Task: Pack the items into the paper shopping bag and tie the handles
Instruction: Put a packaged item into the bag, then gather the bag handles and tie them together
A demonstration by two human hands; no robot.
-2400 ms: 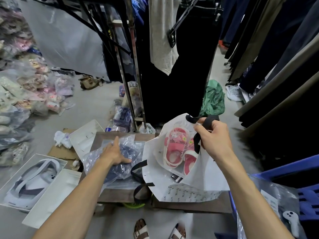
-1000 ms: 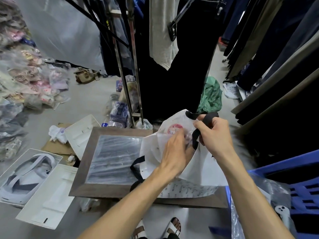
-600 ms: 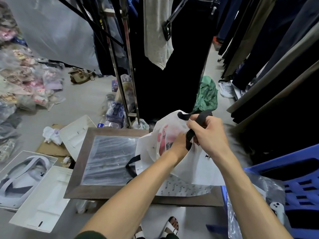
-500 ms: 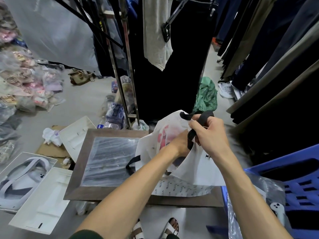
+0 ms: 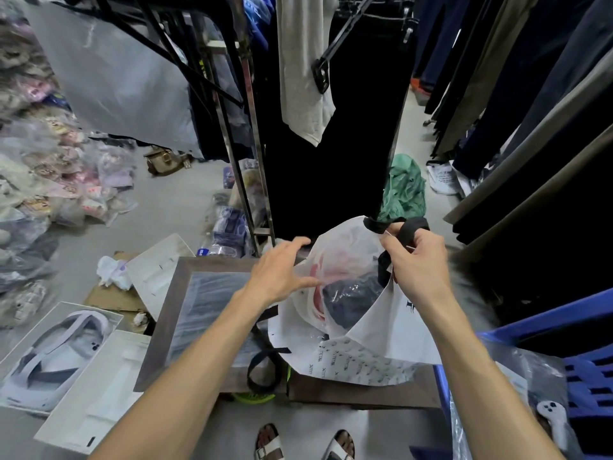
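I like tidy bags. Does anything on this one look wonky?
Yes. The white paper shopping bag slumps sideways on the wooden board. Only one black ribbon handle is held up, by the right hand; the other black handle dangles loose.

Head-worn wide-angle camera looks steeply down, close above a low table (image 5: 172, 313).
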